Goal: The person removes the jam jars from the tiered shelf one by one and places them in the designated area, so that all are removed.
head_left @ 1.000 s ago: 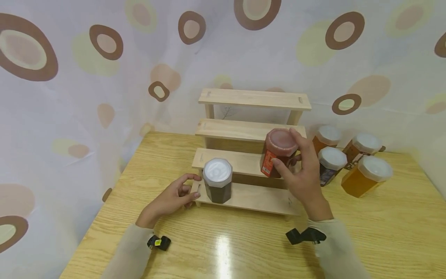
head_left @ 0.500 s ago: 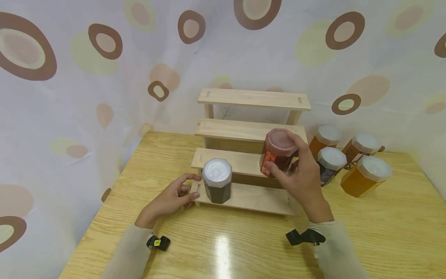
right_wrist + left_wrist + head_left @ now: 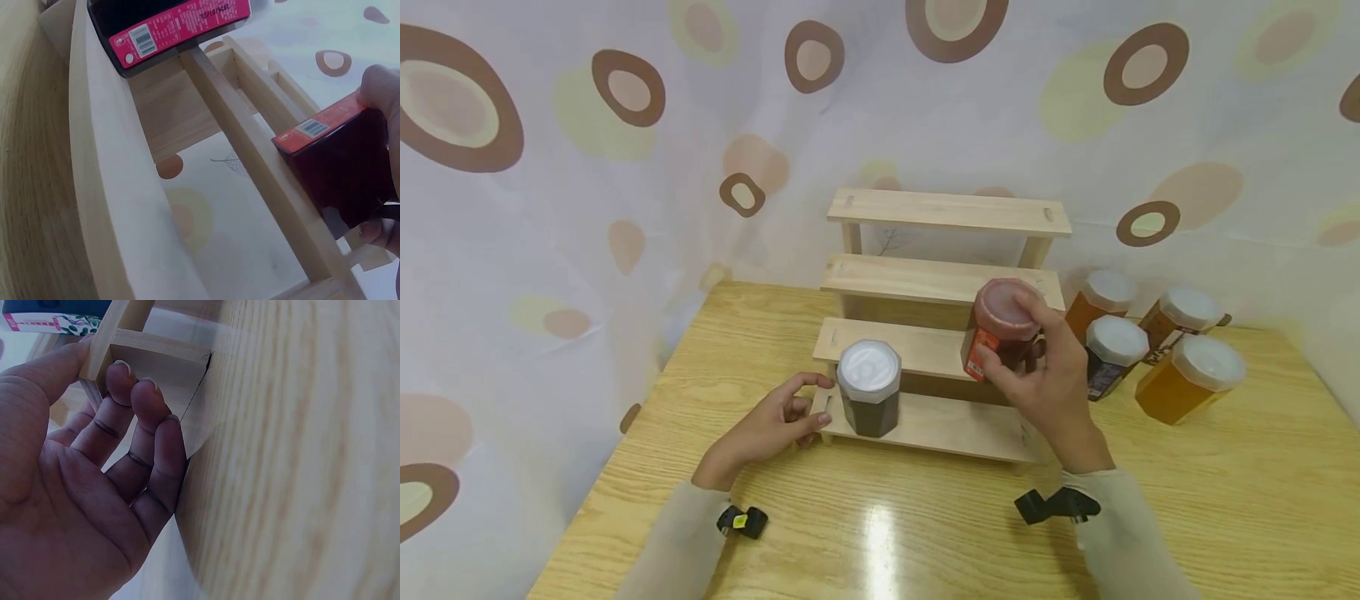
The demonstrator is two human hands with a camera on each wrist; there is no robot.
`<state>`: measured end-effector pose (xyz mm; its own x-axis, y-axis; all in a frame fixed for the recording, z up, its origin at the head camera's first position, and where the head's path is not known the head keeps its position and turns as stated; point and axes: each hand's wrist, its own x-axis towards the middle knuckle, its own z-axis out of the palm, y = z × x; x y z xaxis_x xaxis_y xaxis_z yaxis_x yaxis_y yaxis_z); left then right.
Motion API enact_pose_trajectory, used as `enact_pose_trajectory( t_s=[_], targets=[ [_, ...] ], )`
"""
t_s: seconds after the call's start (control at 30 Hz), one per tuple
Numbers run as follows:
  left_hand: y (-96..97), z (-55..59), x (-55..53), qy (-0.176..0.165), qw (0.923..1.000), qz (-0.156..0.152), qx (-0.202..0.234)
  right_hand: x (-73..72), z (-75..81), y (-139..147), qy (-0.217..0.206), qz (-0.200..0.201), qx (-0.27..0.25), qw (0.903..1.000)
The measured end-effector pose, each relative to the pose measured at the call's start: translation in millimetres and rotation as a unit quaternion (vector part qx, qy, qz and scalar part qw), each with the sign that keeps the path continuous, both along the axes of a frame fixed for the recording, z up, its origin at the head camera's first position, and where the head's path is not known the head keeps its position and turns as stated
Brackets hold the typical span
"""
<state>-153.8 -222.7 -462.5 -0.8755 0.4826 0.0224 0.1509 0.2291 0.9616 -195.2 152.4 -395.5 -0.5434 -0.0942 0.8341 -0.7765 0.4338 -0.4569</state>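
My right hand (image 3: 1048, 367) grips an octagonal jar (image 3: 1000, 310) with a reddish lid, dark red contents and a red label. It stands upright at the right part of the second step of a stepped wooden shelf (image 3: 951, 427). In the right wrist view this jar (image 3: 344, 169) has its base right at the board's edge. My left hand (image 3: 767, 429) holds the left end of the lowest board, with curled fingers (image 3: 165, 444) beside the end support in the left wrist view. Close to it, a dark jar (image 3: 870, 408) with a whitish lid sits on the lowest step.
Right of the shelf, several jars stand on the wood-grain table (image 3: 1247, 500): an amber jar (image 3: 1172, 392) in front, a dark-labelled jar (image 3: 1105, 367) beside it, and others behind. A patterned cloth (image 3: 925, 108) hangs behind the shelf.
The right thumb and fingers have shifted slightly on the red-lidded jar, with the index finger now further over the lid. The jar has barely moved. The left hand stays where it was.
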Motion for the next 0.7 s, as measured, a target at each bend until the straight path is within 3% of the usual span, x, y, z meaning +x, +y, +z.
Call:
enact_pose_trajectory(
  t_s=[0.37, 0.7],
  targets=[
    [-0.2, 0.6, 0.4, -0.002, 1.0, 0.001, 0.001, 18.1, 6.9, 27, 0.003, 0.002, -0.001, 1.0],
    [0.3, -0.1, -0.2, -0.002, 1.0, 0.0, 0.004, 39.2, 29.5, 57, 0.024, -0.031, -0.033, 0.9987]
  ],
)
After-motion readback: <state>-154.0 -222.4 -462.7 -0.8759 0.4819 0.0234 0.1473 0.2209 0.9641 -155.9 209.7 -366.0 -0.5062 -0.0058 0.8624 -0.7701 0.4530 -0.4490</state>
